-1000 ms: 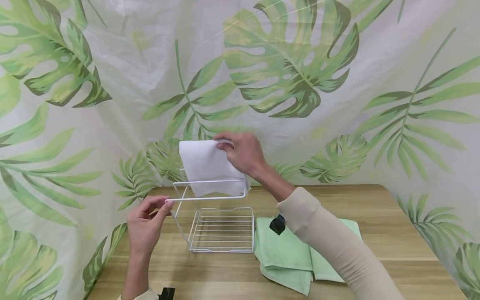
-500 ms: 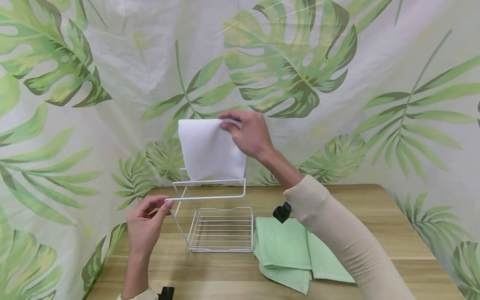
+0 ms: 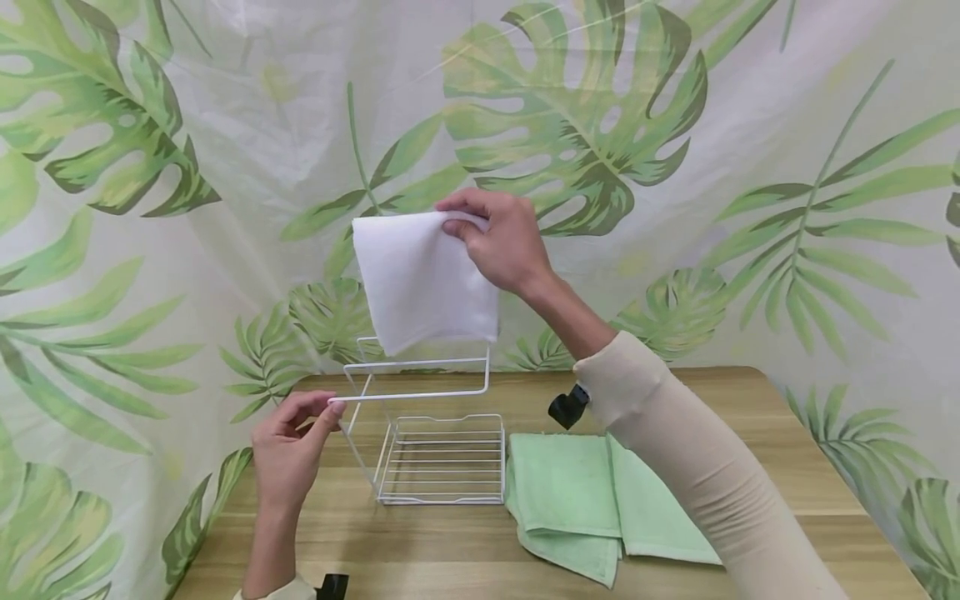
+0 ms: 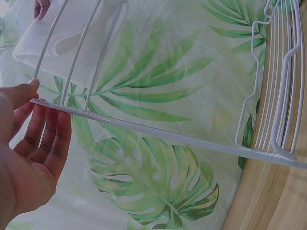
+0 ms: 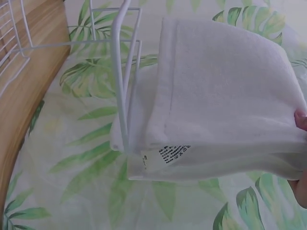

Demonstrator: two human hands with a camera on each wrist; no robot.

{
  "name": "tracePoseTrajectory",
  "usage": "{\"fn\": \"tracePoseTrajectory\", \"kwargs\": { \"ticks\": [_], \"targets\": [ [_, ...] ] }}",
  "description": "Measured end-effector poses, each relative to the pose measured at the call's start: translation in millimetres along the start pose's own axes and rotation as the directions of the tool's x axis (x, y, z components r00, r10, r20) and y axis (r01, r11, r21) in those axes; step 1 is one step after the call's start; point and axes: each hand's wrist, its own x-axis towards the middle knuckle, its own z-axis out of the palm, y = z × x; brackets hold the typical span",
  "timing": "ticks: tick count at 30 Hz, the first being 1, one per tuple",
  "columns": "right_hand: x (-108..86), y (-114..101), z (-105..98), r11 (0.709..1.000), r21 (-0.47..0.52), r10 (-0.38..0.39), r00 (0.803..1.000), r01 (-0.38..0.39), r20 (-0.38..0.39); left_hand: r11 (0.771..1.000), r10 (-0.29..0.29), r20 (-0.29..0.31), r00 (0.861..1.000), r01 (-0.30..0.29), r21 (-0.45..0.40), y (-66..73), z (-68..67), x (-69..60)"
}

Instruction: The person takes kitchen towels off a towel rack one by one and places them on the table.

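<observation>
A folded white towel [image 3: 427,283] hangs from my right hand [image 3: 504,240], whose thumb and fingers pinch its top edge. It is held above the back of a white wire rack [image 3: 441,502] that stands on the table. With thumb and fingertips my left hand [image 3: 292,450] pinches the near left corner of the rack's upper bars. The left wrist view shows this grip on the wire frame [image 4: 144,129]. In the right wrist view the towel [image 5: 230,86] hangs in folds beside the rack's bars, and a printed label [image 5: 165,157] shows at its lower edge.
Folded green towels [image 3: 570,492] lie on the wooden table [image 3: 780,467] just right of the rack. Behind the table hangs a leaf-patterned curtain [image 3: 300,150]. Black wrist-camera mounts [image 3: 567,407] show at both sleeves.
My right hand has risen with the white towel, lifting its lower edge from between the rack's upper bars to above them. The left hand keeps its hold on the rack.
</observation>
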Motion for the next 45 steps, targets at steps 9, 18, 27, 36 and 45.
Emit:
{"fn": "tracePoseTrajectory", "kwargs": {
  "ticks": [9, 18, 27, 36, 45],
  "targets": [
    [-1.7, 7, -21, 0.996, 0.047, 0.075, 0.996, -0.078, 0.052, 1.000, -0.007, -0.003, 1.000, 0.007, -0.002, -0.1, -0.4, 0.3],
    [-12.3, 24, -48, 0.989, 0.038, 0.139, 0.989, -0.141, 0.051, 1.000, -0.024, -0.013, 1.000, 0.024, 0.001, 0.5, -0.6, -1.2],
    [-32.0, 52, -86, 0.980, -0.024, 0.200, 0.980, -0.199, 0.024, 1.000, -0.012, -0.003, 1.000, 0.012, -0.017, 0.4, -0.4, -0.3],
    [-59.3, 75, -131, 0.963, -0.001, 0.269, 0.963, -0.269, 0.016, 1.000, -0.005, 0.000, 1.000, 0.005, -0.006, -1.1, 0.7, -0.5],
    [-79.3, 90, -170, 0.942, -0.069, 0.334, 0.940, -0.329, 0.070, 1.000, 0.000, -0.001, 1.000, 0.000, -0.020, -1.8, -0.4, -0.9]
  ]
}}
